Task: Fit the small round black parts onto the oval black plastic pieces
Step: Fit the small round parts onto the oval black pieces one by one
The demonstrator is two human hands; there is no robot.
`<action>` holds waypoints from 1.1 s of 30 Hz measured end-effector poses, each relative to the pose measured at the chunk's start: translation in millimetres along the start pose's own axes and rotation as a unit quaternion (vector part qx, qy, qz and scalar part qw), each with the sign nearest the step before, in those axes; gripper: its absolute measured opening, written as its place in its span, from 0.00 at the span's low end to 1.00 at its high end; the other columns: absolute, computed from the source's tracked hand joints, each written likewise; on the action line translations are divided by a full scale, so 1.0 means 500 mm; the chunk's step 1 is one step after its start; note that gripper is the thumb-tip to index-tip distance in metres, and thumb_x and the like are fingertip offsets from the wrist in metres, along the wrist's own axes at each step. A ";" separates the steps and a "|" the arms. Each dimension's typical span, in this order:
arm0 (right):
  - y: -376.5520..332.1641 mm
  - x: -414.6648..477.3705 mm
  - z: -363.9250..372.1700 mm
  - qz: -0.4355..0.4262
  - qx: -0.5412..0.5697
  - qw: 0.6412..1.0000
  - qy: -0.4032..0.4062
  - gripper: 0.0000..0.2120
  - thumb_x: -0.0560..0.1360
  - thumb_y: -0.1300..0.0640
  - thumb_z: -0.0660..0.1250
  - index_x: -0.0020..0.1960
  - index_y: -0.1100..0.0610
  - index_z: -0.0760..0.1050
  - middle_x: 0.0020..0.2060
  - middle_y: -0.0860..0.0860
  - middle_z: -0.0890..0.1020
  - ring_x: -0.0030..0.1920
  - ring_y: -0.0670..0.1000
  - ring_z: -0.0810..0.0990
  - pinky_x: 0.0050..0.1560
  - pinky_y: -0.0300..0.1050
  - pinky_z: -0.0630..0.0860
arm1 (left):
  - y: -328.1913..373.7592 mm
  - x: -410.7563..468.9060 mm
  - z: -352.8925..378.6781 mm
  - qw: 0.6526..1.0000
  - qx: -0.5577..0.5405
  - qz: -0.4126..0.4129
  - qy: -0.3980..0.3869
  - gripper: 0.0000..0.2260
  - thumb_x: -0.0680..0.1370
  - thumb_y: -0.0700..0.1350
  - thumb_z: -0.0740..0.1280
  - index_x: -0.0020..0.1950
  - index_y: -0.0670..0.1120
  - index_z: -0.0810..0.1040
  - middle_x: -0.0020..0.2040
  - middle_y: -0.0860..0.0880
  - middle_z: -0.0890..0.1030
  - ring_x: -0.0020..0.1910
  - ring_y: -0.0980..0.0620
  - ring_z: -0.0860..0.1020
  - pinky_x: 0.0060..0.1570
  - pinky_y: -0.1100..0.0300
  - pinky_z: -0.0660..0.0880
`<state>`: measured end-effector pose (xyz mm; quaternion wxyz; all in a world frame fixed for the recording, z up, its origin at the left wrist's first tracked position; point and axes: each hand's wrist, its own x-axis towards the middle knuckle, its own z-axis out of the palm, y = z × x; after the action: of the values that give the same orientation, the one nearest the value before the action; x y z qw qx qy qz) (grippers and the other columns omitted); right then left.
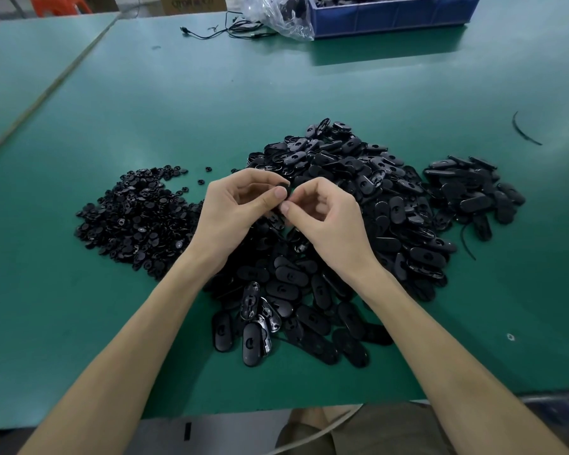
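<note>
Green-matted desk [145, 110]. Centre frame: left hand [240, 208] + right hand [326, 221] both pinch mostly hidden black plastic part [284, 187]. Small round black parts [135, 218] piled centre-left, oval black plastic pieces [358, 198] heaped centre-right. Best: align square, press w/ thumbs.

Left hand [234, 211] and right hand [326, 221] on bare forearms [128, 339]; shorts [375, 431] look olive-brown, perhaps.

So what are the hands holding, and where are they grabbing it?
The left hand and right hand both pinch one small black piece by its edge. Most of it is hidden, so round or oval cannot be told.
</note>
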<state>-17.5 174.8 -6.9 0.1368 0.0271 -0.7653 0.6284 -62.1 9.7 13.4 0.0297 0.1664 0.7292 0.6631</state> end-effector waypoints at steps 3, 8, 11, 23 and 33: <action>0.000 0.001 0.003 -0.007 0.001 1.000 0.006 0.03 0.80 0.59 0.72 0.51 0.54 0.78 0.43 0.47 0.85 0.45 0.51 0.86 0.49 0.46 0.82 | 0.000 0.000 -0.003 1.000 0.004 0.012 -0.008 0.05 0.79 0.36 0.72 0.54 0.40 0.83 0.47 0.44 0.84 0.46 0.50 0.83 0.50 0.52 0.84; 0.003 0.003 0.002 0.004 0.015 1.000 0.018 0.01 0.82 0.56 0.70 0.52 0.53 0.78 0.43 0.46 0.86 0.44 0.49 0.86 0.44 0.42 0.80 | 0.005 -0.003 0.000 0.999 0.014 0.030 -0.033 0.05 0.80 0.36 0.70 0.55 0.39 0.84 0.48 0.36 0.83 0.45 0.48 0.83 0.48 0.51 0.84; 0.004 0.005 0.003 0.005 0.017 1.000 0.018 0.02 0.82 0.54 0.70 0.53 0.52 0.79 0.43 0.46 0.86 0.44 0.48 0.86 0.43 0.39 0.79 | 0.006 -0.001 -0.003 0.998 0.032 0.035 -0.034 0.07 0.79 0.38 0.72 0.56 0.41 0.85 0.47 0.33 0.82 0.42 0.48 0.81 0.45 0.59 0.82; 0.006 0.004 -0.001 0.002 0.015 0.999 0.029 0.04 0.83 0.57 0.69 0.53 0.57 0.82 0.40 0.49 0.87 0.40 0.48 0.88 0.40 0.38 0.79 | -0.001 0.001 -0.001 0.996 0.064 0.014 -0.057 0.06 0.81 0.36 0.71 0.57 0.40 0.82 0.48 0.42 0.86 0.42 0.54 0.83 0.42 0.61 0.80; 0.003 0.004 -0.002 0.008 0.019 0.999 0.039 0.04 0.82 0.57 0.69 0.52 0.57 0.82 0.37 0.47 0.87 0.39 0.47 0.87 0.39 0.37 0.79 | 0.005 -0.001 -0.003 0.996 0.058 0.012 -0.066 0.09 0.80 0.33 0.70 0.60 0.37 0.82 0.52 0.38 0.85 0.43 0.50 0.83 0.48 0.57 0.82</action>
<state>-19.4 176.3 -7.8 0.1610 -0.0015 -0.7473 0.6447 -61.7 8.2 16.1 0.0604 0.2197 0.7608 0.6077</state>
